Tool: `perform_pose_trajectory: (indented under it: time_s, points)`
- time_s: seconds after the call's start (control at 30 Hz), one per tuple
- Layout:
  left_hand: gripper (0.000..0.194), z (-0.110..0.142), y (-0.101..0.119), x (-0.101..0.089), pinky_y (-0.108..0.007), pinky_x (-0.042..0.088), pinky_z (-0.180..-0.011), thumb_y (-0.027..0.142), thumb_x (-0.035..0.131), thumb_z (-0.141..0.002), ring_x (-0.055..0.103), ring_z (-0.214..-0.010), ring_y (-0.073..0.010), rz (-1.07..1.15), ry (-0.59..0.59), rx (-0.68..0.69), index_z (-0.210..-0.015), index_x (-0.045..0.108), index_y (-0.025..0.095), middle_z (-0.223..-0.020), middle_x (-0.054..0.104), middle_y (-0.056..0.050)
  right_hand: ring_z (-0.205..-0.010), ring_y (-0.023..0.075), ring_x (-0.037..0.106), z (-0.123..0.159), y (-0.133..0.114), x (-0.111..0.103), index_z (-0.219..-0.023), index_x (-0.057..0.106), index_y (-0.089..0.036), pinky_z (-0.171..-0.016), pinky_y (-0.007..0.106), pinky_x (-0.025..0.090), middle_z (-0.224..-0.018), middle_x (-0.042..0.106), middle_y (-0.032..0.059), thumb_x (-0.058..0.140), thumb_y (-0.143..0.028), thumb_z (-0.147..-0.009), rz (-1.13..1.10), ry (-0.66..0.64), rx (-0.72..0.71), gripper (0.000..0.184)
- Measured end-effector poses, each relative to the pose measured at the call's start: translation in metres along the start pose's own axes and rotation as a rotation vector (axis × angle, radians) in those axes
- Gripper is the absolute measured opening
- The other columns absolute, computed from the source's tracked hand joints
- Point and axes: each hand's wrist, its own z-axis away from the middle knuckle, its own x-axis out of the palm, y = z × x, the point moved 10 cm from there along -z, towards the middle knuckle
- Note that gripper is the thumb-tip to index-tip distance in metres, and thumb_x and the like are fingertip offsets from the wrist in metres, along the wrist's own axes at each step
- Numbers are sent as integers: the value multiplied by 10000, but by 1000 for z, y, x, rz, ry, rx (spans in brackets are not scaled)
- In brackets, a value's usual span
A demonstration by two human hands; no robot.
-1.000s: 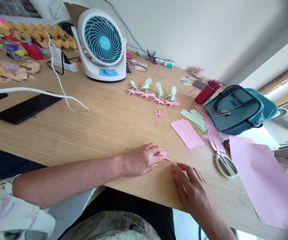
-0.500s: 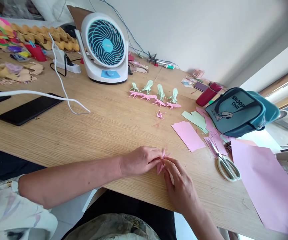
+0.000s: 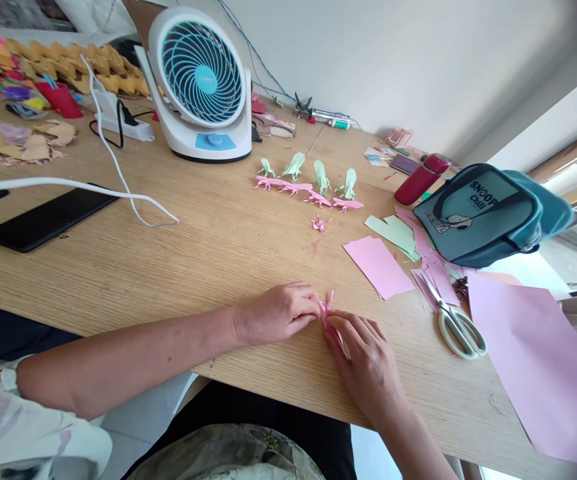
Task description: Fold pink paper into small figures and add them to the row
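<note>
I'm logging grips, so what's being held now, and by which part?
A folded pink paper piece: the right hand pinches it near its middle; the left hand touches its left edge, whether gripping is unclear.

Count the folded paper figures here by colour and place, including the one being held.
Pale green folded-paper figures, standing: 4
Pink folded-paper figures, in a row: 4
Small pink spiky folded-paper figure, apart: 1
Pink folded-paper piece, held: 1
Total: 10

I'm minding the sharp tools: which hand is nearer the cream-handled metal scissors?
Right. The right hand is left of the scissors; the left hand is farther left.
</note>
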Motion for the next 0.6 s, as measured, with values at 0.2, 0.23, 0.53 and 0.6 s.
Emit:
perform_pose_trajectory:
  time_s: [0.2, 0.23, 0.53, 0.6]
  points:
    - [156, -6, -8, -6, -343, 447, -937, 148, 555, -917, 551, -1012, -190, -185, 48, -58, -1013, 676, 173, -1032, 649, -65, -1066, 235, 609, 8, -7, 5, -1361, 511, -177, -918, 421, 491, -1252, 630, 128, 440, -92, -952, 67, -130, -190, 424]
    - [144, -7, -10, -5, -342, 447, -925, 162, 560, -919, 549, -997, -190, -205, 41, -59, -1005, 676, 172, -1018, 647, -65, -1072, 240, 604, 8, -7, 5, -1382, 492, -173, -925, 429, 492, -1273, 618, 133, 441, -98, -953, 68, -148, -208, 439]
    - [92, -28, -29, -2, -317, 440, -889, 236, 661, -868, 554, -968, -197, -209, -154, -137, -845, 656, 147, -953, 602, -64, -1073, 271, 588, 7, -6, 5, -1431, 442, -159, -912, 459, 520, -1273, 605, 145, 415, -126, -980, 19, -229, -275, 453]
    - [108, -36, -33, -2, -294, 438, -866, 228, 676, -855, 568, -946, -190, -180, -229, -158, -793, 650, 143, -919, 608, -56, -1081, 272, 583, 7, -4, 7, -1439, 429, -158, -916, 466, 523, -1274, 603, 145, 408, -122, -981, 8, -248, -277, 460]
